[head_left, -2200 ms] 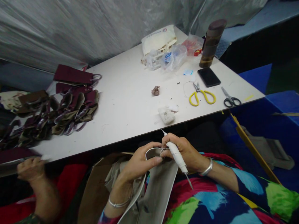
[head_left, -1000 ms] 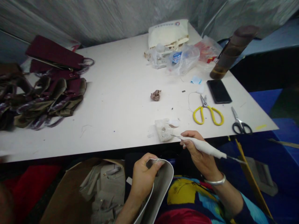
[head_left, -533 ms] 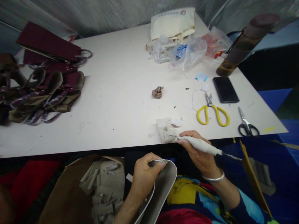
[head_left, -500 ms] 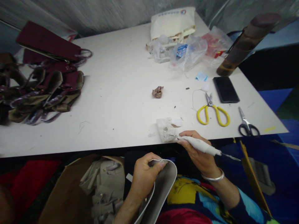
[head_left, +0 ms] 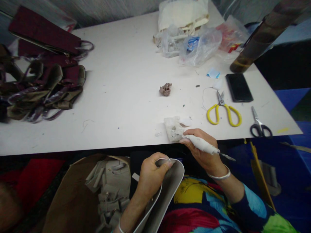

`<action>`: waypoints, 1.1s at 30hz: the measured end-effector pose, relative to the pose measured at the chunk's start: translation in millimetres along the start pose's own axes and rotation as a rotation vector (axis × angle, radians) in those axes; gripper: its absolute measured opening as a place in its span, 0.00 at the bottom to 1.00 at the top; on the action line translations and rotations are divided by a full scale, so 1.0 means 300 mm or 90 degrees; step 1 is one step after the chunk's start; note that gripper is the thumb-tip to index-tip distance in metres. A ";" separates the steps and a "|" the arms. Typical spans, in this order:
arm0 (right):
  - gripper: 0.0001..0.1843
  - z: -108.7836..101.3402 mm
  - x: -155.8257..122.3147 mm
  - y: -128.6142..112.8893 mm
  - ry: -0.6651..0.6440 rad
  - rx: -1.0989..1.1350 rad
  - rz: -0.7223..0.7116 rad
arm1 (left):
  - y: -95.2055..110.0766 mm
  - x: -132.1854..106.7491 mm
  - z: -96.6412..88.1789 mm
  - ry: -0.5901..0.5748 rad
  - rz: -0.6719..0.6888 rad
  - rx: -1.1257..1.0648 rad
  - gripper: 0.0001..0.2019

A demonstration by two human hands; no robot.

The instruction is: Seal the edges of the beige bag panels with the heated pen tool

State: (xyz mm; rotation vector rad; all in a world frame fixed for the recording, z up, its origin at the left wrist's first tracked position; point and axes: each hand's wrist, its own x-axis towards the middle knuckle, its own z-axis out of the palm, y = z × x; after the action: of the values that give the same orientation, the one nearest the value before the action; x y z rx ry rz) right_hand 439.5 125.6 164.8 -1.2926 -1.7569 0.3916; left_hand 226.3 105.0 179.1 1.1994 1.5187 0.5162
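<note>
My left hand [head_left: 151,174] is closed on the rounded edge of a grey-beige strap piece [head_left: 167,187] held over my lap, thumb and fingers pinching its top rim. My right hand [head_left: 203,149] grips a white pen-like tool [head_left: 201,144] with a thin metal rod sticking out of its back end. The tool's tip rests in a small whitish lump [head_left: 173,128] at the front edge of the white table [head_left: 121,97].
A cardboard box [head_left: 73,200] of beige pieces stands at my left knee. Yellow scissors [head_left: 224,111], black scissors [head_left: 259,124], a phone [head_left: 238,87], plastic bags [head_left: 194,45], a brown flask [head_left: 257,42] and a pile of maroon straps [head_left: 41,81] lie on the table.
My right hand carried the tool from the strap edge up to the whitish lump on the table, then pushed the tip further into it. The left hand kept its hold on the strap.
</note>
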 end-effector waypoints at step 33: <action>0.17 -0.008 -0.039 -0.079 -0.208 0.289 0.202 | -0.001 -0.023 0.047 -0.059 0.067 0.027 0.04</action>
State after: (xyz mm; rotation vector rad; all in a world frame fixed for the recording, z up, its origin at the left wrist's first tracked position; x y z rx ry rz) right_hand 427.8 105.0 176.8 -1.2152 -1.5879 1.1675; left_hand 238.4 95.2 177.4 1.3236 1.3989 0.4936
